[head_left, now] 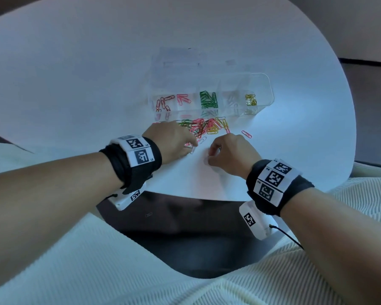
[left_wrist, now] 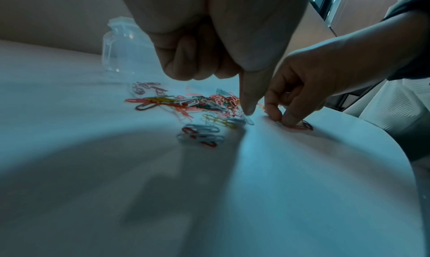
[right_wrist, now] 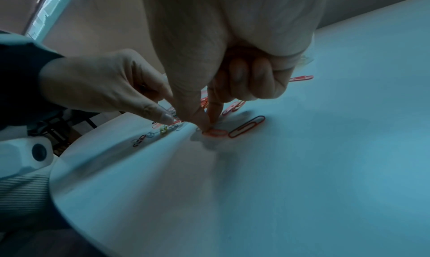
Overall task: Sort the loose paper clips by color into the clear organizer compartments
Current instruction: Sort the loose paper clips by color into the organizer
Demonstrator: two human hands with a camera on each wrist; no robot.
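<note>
A clear organizer (head_left: pixel 269 84) stands on the white table (head_left: pixel 75 84), with red, pink, green, white and yellow clips in separate compartments. A mixed pile of loose clips (head_left: pixel 207 126) lies just in front of it. My left hand (head_left: pixel 193 146) reaches down at the pile's near edge, its thumb tip (left_wrist: pixel 249 112) on a white clip (left_wrist: pixel 249 121) and its other fingers curled. My right hand (right_wrist: pixel 207 125) pinches a red clip (right_wrist: pixel 215 132) flat on the table between thumb and forefinger. A second red clip (right_wrist: pixel 246 126) lies right beside it.
One pink clip (head_left: pixel 246 134) lies apart, right of the pile. A few white and red clips (left_wrist: pixel 200 137) sit nearer the table's front edge. Below that edge are a dark floor with one fallen clip (head_left: pixel 148 215) and ribbed cream cushions (head_left: pixel 97 260).
</note>
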